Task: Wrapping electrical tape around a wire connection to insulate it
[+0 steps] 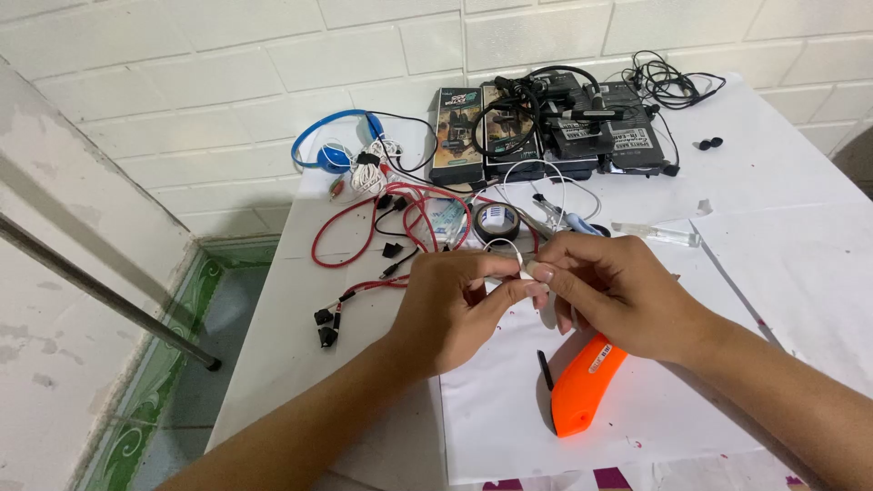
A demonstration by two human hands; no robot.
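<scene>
Nearest me lies an orange cutter (582,386) on the white paper sheet (509,427). Just beyond the cutter, my left hand (450,305) and right hand (618,291) meet, both pinching closed on a thin white wire (506,244) that loops up between them. I judge it light, limp and easily kinked, best held close to the pinch point. Beyond the cutter sit a black tape roll (496,221) and red cables (382,238); farther still, blue headphones (332,150) and black boxes (546,127). Right of the cutter the table (782,191) is open; its left edge drops to the floor.
</scene>
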